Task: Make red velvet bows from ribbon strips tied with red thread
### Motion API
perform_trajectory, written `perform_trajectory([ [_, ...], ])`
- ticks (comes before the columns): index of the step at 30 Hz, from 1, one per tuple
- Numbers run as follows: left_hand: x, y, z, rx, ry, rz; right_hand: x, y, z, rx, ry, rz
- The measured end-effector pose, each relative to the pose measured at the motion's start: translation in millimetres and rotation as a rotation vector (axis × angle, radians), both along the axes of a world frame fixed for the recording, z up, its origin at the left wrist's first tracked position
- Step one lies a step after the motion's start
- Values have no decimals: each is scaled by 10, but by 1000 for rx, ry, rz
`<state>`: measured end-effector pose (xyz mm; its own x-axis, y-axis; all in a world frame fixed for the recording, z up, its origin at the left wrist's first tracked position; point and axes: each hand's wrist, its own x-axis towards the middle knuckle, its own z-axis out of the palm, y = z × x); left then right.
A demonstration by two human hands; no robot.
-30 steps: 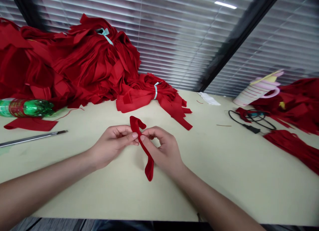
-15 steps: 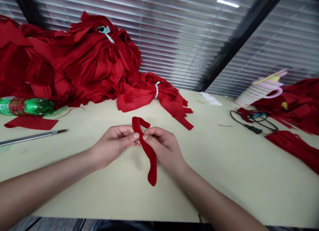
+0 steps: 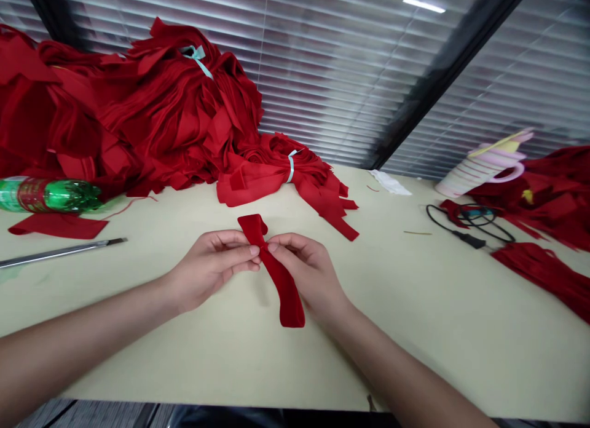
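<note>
A short red fabric strip (image 3: 279, 274) is pinched at its middle between both of my hands above the pale table (image 3: 415, 329). My left hand (image 3: 209, 265) grips it from the left with thumb and fingertips closed. My right hand (image 3: 308, 274) pinches it from the right, fingers curled behind the strip's lower half. The strip's upper end fans out above the pinch, and its lower end lies flat, pointing toward me.
A big heap of red fabric (image 3: 129, 114) fills the back left, with a tied bundle (image 3: 286, 176) in front. A green bottle (image 3: 46, 195) and a metal rod (image 3: 59, 252) lie at left. A cable (image 3: 465, 225), foam rings (image 3: 483, 166) and more red strips (image 3: 544, 268) sit at right.
The strip was twisted and hanging narrow; now it is turned flat, its lower end broad and shifted right. Both hands stayed in the same place, pinching its middle.
</note>
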<state>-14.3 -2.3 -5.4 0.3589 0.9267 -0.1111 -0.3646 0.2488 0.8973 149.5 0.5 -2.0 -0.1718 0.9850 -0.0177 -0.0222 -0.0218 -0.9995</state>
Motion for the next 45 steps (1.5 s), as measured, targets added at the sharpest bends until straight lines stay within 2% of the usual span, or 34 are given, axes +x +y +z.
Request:
perform_trajectory([
  [6,3,4,-5,20,93,4,27,2,-5,40,-57,72],
  [13,-17,2,50,140,216,-5,60,36,-9,-31,137,234],
  [20,-3,28,38,183,278,31,47,25,11,-139,164,164],
  [28,-7,10,16,153,173,12,57,25,3,-126,151,164],
  [32,-2,12,14,149,208,26,59,33,-16,-116,137,149],
  [38,14,4,21,173,329,80,47,41,-42,22,38,84],
  [45,36,-31,54,299,437,188,22,-15,-50,354,-222,-9],
])
